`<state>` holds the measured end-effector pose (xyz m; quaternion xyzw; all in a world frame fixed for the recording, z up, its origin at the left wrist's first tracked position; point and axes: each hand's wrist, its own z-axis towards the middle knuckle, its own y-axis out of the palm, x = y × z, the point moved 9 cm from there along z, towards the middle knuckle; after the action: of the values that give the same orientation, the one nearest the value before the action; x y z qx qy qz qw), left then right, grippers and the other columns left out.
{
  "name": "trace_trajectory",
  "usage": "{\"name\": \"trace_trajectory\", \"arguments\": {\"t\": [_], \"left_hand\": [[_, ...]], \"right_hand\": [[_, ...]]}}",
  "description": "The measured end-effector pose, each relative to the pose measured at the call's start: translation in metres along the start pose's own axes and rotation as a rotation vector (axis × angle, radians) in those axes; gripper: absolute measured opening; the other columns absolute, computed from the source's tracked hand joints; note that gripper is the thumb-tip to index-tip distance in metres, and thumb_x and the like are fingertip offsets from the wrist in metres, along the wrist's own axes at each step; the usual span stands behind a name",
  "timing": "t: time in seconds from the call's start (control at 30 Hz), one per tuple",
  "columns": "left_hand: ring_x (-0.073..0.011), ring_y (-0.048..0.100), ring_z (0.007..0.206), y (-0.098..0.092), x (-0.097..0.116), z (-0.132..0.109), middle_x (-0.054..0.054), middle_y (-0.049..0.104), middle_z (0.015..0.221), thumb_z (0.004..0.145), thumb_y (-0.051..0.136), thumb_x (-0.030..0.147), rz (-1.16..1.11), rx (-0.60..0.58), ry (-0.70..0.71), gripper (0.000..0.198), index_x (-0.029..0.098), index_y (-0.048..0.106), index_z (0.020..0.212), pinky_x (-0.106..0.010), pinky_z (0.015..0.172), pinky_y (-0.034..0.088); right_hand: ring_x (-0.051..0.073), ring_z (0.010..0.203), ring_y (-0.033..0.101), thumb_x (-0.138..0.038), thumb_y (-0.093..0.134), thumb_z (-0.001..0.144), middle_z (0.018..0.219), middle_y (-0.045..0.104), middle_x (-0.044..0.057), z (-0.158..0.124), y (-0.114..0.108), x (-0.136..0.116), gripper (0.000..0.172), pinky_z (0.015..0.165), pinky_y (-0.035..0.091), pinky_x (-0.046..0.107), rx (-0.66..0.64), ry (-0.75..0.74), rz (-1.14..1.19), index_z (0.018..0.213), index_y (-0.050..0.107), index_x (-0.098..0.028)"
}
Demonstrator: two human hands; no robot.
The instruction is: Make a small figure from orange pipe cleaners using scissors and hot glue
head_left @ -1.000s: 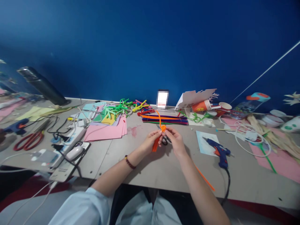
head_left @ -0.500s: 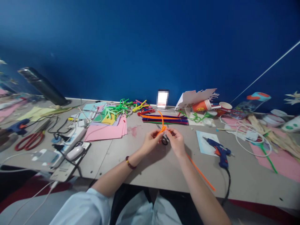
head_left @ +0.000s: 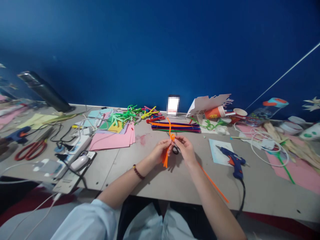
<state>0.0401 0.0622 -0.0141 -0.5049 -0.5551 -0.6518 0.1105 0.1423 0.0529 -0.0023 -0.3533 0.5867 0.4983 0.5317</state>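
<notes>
Orange pipe cleaners [head_left: 166, 159] are pinched between my two hands over the middle of the table. One strand rises in a curve above my fingers, a small loop sits at the joint, and several ends hang below. My left hand [head_left: 162, 150] grips them from the left. The fingers of my right hand [head_left: 184, 148] close on the looped part from the right. Behind my hands lies a pair of scissors [head_left: 176, 150], mostly hidden. A single orange pipe cleaner [head_left: 215, 185] rests on the table, partly covered by my right forearm.
A bundle of coloured pipe cleaners [head_left: 178, 127] lies beyond my hands. To the right is a glue gun [head_left: 233, 160]; to the left are pink paper sheets [head_left: 112, 141], a power strip [head_left: 75, 153] and red-handled scissors [head_left: 31, 150]. A phone [head_left: 173, 105] leans against the blue wall.
The orange piece has turned in my hands, so its several ends now hang down below my left fingers. Both hands have shifted slightly left.
</notes>
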Motion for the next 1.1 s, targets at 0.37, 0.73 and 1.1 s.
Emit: {"name": "trace_trajectory", "arguments": {"t": [0.37, 0.73, 1.1], "left_hand": [[-0.0035, 0.030, 0.035, 0.005, -0.006, -0.001, 0.005, 0.040, 0.045, 0.068, 0.072, 0.035, -0.084, -0.104, -0.081, 0.029, 0.013, 0.054, 0.065, -0.017, 0.036, 0.022], [-0.0086, 0.050, 0.048, -0.006, 0.007, -0.002, 0.000, 0.057, 0.059, 0.070, 0.071, 0.043, 0.324, 0.097, 0.104, 0.034, 0.012, 0.063, 0.079, -0.021, 0.049, 0.039], [-0.0082, 0.047, 0.049, 0.000, 0.021, -0.007, 0.001, 0.052, 0.055, 0.076, 0.062, 0.050, 0.397, 0.117, 0.226, 0.037, 0.014, 0.060, 0.071, -0.021, 0.051, 0.038]], "right_hand": [[0.017, 0.077, 0.063, -0.040, 0.074, 0.063, 0.080, 0.069, 0.001, 0.000, 0.008, 0.011, 0.024, 0.072, 0.048, 0.030, -0.098, 0.135, 0.117, 0.078, 0.067, -0.023], [0.014, 0.072, 0.061, -0.036, 0.073, 0.065, 0.074, 0.067, 0.000, 0.002, -0.008, 0.001, 0.020, 0.075, 0.047, 0.029, 0.052, 0.005, -0.018, 0.075, 0.067, -0.021], [0.013, 0.069, 0.060, -0.038, 0.072, 0.068, 0.075, 0.062, -0.001, 0.002, -0.001, -0.003, 0.024, 0.072, 0.048, 0.029, -0.001, -0.051, 0.008, 0.081, 0.059, -0.022]]}}
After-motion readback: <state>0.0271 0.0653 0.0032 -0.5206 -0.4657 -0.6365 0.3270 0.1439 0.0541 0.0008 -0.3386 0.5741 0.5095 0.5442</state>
